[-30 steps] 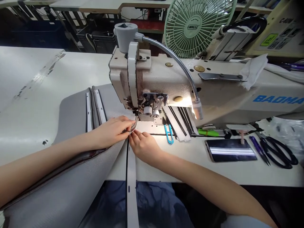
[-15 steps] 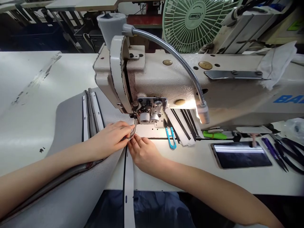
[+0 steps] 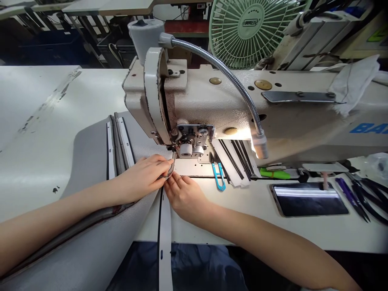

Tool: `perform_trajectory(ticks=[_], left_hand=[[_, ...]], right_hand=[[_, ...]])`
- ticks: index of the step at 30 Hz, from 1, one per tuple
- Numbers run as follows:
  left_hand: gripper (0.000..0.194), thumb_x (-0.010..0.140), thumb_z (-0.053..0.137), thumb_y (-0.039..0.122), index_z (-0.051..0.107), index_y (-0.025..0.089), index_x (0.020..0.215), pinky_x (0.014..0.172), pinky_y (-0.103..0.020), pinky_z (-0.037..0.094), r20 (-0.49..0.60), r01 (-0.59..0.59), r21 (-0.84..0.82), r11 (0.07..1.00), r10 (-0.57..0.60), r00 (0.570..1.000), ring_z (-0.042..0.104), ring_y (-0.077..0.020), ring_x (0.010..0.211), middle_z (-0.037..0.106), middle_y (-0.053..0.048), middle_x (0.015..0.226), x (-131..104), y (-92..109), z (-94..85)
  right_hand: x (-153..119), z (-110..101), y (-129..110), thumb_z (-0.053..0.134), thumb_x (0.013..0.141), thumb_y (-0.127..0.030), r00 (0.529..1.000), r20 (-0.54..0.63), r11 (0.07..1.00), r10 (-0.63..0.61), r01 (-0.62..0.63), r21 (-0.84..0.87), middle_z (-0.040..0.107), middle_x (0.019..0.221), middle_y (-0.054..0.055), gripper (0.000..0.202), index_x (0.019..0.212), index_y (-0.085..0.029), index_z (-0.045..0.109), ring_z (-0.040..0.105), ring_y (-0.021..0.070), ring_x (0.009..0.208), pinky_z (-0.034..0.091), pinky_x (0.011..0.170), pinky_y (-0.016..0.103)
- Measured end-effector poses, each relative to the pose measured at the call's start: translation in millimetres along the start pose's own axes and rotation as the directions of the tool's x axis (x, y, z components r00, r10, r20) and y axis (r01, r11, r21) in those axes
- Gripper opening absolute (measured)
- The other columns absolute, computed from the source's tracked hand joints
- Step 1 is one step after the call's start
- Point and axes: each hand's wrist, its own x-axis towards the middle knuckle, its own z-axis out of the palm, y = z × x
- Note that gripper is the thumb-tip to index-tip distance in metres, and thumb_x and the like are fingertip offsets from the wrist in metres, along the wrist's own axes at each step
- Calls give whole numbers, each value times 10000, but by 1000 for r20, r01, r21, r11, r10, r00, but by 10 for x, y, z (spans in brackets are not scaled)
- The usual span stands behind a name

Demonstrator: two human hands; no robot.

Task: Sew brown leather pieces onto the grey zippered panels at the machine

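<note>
Just in front of the presser foot of a sewing machine (image 3: 145,93), my left hand (image 3: 148,173) is closed on the edge of a large grey fabric piece (image 3: 100,250). My right hand (image 3: 184,196) sits beside it, fingers pinched together at the same edge, where a white plastic strip (image 3: 165,238) with a dark border hangs down over the table's front. What the right fingertips grip is partly hidden, but the strip runs up under them. The fabric spreads under my left forearm and out to the left, with more slotted white strips (image 3: 125,139) along its folded seam.
Blue thread snips (image 3: 218,178) lie right of the needle area, near black strips on white paper (image 3: 236,165). Farther right are a phone (image 3: 311,200), a green-handled tool (image 3: 274,173) and black scissors (image 3: 368,194). A bendable lamp (image 3: 260,145) lights the machine; a green fan (image 3: 251,32) stands behind.
The whole view has shifted slightly. Both hands keep their places at the presser foot, and the fabric shows hardly any movement.
</note>
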Motion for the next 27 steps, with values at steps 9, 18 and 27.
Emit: perform_trajectory(ticks=[9, 18, 27], left_hand=[[157, 937, 395, 239, 542, 193, 908, 975, -415, 402, -4, -41, 46, 998, 42, 999, 477, -251, 1208, 591, -96, 1258, 38, -25, 14], [157, 918, 401, 248, 533, 185, 975, 933, -446, 431, -14, -26, 81, 996, 27, 1000, 540, -257, 1076, 566, -119, 1157, 138, -68, -9], [149, 903, 405, 228, 457, 188, 769, 786, -373, 436, -49, 24, 62, 998, -21, 999, 565, -217, 847, 593, -67, 922, 170, 17, -78]], right_hand=[[14, -37, 41, 393, 954, -88, 999, 37, 996, 26, -29, 88, 635, 1203, 272, 364, 1230, 30, 598, 583, 335, 1185, 507, 773, 407], [47, -7, 157, 404, 959, -94, 999, 41, 999, 24, -25, 32, 650, 1192, 242, 348, 1214, 15, 613, 575, 323, 1189, 494, 765, 382], [63, 21, 165, 393, 955, -77, 997, 55, 999, 46, -45, -10, 619, 1265, 248, 379, 1263, 29, 587, 567, 336, 1214, 502, 803, 394]])
